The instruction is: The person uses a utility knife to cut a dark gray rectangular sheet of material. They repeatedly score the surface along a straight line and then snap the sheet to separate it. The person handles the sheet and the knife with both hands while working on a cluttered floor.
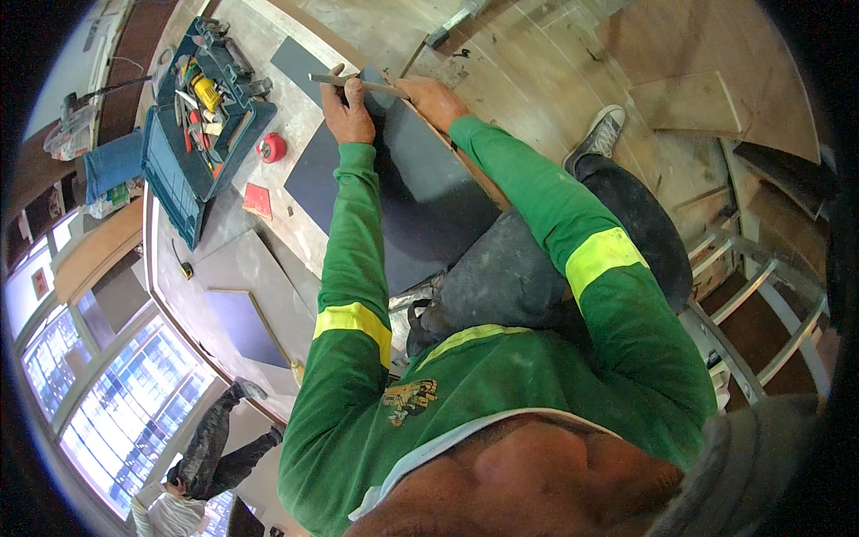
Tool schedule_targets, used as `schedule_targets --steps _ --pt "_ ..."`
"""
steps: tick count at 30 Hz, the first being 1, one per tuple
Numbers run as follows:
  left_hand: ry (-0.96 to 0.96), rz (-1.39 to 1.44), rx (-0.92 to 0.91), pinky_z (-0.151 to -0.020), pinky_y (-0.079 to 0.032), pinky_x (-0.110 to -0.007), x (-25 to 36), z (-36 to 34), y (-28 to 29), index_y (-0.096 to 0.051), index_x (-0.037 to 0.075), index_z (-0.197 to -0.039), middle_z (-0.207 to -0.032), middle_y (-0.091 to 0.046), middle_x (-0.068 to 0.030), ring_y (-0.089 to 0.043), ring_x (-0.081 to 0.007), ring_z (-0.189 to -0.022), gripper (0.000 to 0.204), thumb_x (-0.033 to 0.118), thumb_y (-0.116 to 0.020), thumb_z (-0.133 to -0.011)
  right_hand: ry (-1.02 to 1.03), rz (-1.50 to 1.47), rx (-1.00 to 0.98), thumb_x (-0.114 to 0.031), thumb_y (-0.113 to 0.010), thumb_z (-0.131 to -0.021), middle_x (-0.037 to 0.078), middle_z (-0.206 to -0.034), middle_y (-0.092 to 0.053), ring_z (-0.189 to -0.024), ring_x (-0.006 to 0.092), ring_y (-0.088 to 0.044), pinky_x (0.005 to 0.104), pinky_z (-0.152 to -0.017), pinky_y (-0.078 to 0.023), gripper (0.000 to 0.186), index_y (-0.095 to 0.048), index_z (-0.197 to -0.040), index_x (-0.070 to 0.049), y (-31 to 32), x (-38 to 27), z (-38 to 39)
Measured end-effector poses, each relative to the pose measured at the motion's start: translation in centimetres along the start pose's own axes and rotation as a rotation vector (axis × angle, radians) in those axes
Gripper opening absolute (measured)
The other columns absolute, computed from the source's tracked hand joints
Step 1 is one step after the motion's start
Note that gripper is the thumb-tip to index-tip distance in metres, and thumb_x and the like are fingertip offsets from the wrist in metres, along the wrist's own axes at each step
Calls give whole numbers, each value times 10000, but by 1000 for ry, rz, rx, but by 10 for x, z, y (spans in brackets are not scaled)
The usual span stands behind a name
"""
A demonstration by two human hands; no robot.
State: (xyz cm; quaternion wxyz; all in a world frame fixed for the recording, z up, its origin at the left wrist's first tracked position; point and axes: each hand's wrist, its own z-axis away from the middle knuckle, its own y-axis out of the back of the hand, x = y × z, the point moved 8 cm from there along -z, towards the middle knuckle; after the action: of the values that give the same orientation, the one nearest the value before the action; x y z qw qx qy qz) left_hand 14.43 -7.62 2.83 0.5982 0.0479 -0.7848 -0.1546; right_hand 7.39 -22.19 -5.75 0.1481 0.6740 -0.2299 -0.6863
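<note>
My left hand (pixel 347 112) is closed on a narrow, flat grey bar (pixel 383 87), with its thumb and fingers around it. One end of the bar sticks out past those fingers. At the other end, my right hand (pixel 434 100) is closed by the edge of a dark panel (pixel 429 197), its curled fingers against the bar. The bar lies across the far part of the panel; I cannot make out its exact kind. The panel's brown edge runs beneath my right forearm, and my bent leg is against its near side.
An open teal toolbox (pixel 215 116) with several tools stands on the worktable at left. Nearby are a red round object (pixel 271 148) and a red flat piece (pixel 257 200). A metal ladder (pixel 752 295) is at right. Another person (pixel 219 456) is at lower left.
</note>
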Motion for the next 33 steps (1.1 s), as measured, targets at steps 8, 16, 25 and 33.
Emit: schedule_targets --steps 8,16,25,33 --pt "24 -295 37 -883 -530 -352 0 -2 -6 -572 -37 -1319 -1036 -697 -126 -654 -208 -933 620 404 -794 -943 0 3 87 -206 -512 -986 251 -1128 -693 -1065 463 -656 537 -892 -526 307 -662 -1222 -79 -9 34 6" --pt "86 -285 35 -913 -518 -378 -4 -11 0 -571 -35 -1352 -974 -706 -121 -669 -234 -941 743 461 -841 -869 -132 13 -31 -165 -562 -966 253 -1131 -695 -1073 460 -652 545 -909 -509 294 -673 -1218 -64 -8 26 11" --pt "25 -9 76 -856 -485 -321 -2 -4 -3 -570 -37 -1320 -936 -625 -60 -580 -165 -906 512 379 -664 -1037 47 102 -56 -200 -522 -991 244 -1117 -701 -1071 449 -664 530 -912 -524 338 -662 -1277 -87 -14 19 -14" --pt "32 -294 70 -767 -510 -330 4 -6 -2 -568 -41 -1339 -895 -642 -76 -610 -160 -810 659 420 -801 -929 -110 -53 8 -182 -519 -989 244 -1158 -705 -1086 458 -666 532 -933 -525 327 -667 -1263 -83 -14 26 8"
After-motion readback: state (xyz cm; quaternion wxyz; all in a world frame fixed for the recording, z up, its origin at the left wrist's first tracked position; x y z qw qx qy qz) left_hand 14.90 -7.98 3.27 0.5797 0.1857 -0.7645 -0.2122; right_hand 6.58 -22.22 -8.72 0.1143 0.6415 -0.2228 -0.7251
